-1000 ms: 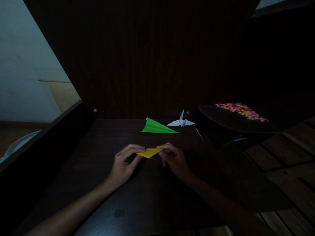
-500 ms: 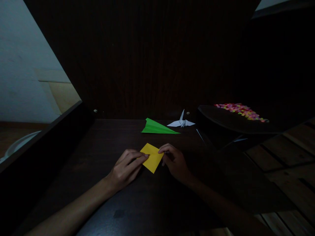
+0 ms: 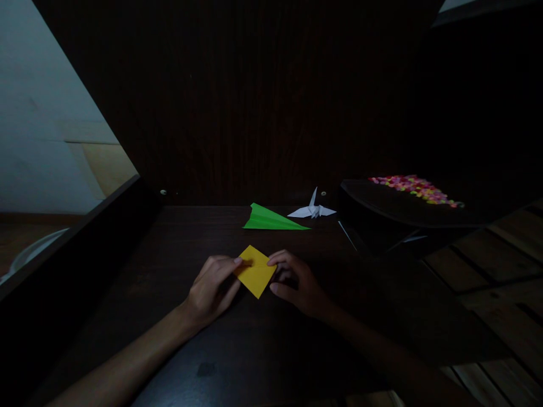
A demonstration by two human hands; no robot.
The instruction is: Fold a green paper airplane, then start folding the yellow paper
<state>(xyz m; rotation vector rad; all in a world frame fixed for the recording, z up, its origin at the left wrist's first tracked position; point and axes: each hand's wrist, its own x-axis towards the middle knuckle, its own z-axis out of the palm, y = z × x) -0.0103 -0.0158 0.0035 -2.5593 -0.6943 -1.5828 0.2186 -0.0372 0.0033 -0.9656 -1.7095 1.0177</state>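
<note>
A small yellow folded paper [image 3: 255, 272], diamond-shaped from here, lies on the dark wooden table [image 3: 178, 249] in front of me. My left hand [image 3: 212, 288] pinches its left corner with the fingertips. On the other side, my right hand [image 3: 294, 280] grips its right corner with thumb and forefinger. Both forearms reach in from the bottom edge.
A green paper plane [image 3: 271, 219] and a white paper crane [image 3: 313, 211] sit farther back on the table. At the right stands a dark tray [image 3: 382, 206] with several small colourful bits [image 3: 413, 187]. A dark wooden panel rises behind; a raised edge runs along the left.
The yellow paper, held edge-on a second ago, has been opened flat into a diamond and now lies slightly lower, with both hands still on its corners.
</note>
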